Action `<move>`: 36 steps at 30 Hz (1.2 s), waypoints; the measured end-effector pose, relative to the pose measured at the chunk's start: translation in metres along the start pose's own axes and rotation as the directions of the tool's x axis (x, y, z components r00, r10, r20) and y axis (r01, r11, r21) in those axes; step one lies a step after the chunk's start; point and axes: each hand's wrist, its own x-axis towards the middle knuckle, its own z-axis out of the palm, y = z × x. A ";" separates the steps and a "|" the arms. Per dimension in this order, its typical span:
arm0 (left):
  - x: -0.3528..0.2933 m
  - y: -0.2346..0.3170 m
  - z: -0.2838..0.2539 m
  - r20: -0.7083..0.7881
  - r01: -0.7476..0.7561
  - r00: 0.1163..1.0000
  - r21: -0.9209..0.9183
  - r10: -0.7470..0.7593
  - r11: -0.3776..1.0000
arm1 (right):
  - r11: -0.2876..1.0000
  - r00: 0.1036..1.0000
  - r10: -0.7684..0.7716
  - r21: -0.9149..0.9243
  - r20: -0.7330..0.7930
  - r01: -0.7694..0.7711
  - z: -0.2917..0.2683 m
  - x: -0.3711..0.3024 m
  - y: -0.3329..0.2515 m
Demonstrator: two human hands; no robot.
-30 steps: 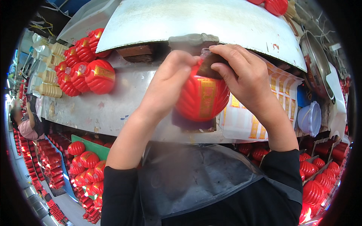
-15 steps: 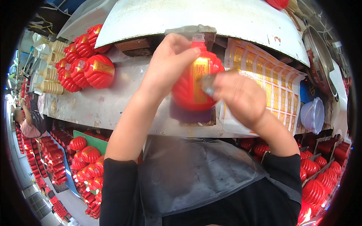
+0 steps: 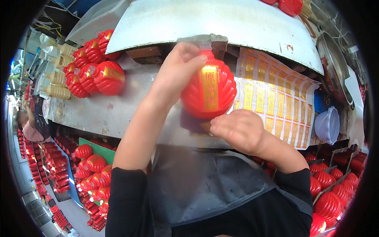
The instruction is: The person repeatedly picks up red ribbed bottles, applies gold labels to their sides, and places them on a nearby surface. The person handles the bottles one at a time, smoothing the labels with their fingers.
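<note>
My left hand (image 3: 175, 71) is closed round the upper part of a red, ribbed, round bottle (image 3: 227, 85). The bottle's clear neck points away from me. A gold label (image 3: 210, 93) with red edges runs down the middle of its near face. Just below the bottle's lower right edge is my right hand (image 3: 239, 130), its fingers curled closed; what they hold, if anything, is hidden. A sheet of gold labels (image 3: 272, 100) on white backing lies to the right of the bottle.
Several red bottles (image 3: 94, 77) with gold labels stand at the left of the metal worktop (image 3: 138, 85), beside beige bottles (image 3: 57, 91). A white board (image 3: 221, 19) spans the back. At right stands a pale bucket (image 3: 327, 124). Crates of red bottles (image 3: 329, 201) lie below. Another person (image 3: 33, 128) is far left.
My right hand has moved from the label's right side down to the bottle's lower edge, and its blur is gone. My left hand keeps its hold on the bottle.
</note>
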 end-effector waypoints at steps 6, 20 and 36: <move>-0.013 0.009 0.006 0.118 -0.141 0.984 0.087 0.131 0.986 | 0.890 0.852 0.453 0.079 -0.264 -0.449 -0.003 0.026 0.001; -0.053 0.004 -0.001 -0.176 -0.320 0.933 -0.006 0.314 0.947 | 0.719 0.650 0.682 0.146 -0.336 -0.679 -0.001 0.056 0.006; -0.119 -0.005 -0.056 -0.260 -0.438 0.860 0.070 0.440 0.897 | 0.857 0.872 0.468 0.315 -0.146 -0.407 0.030 0.078 -0.029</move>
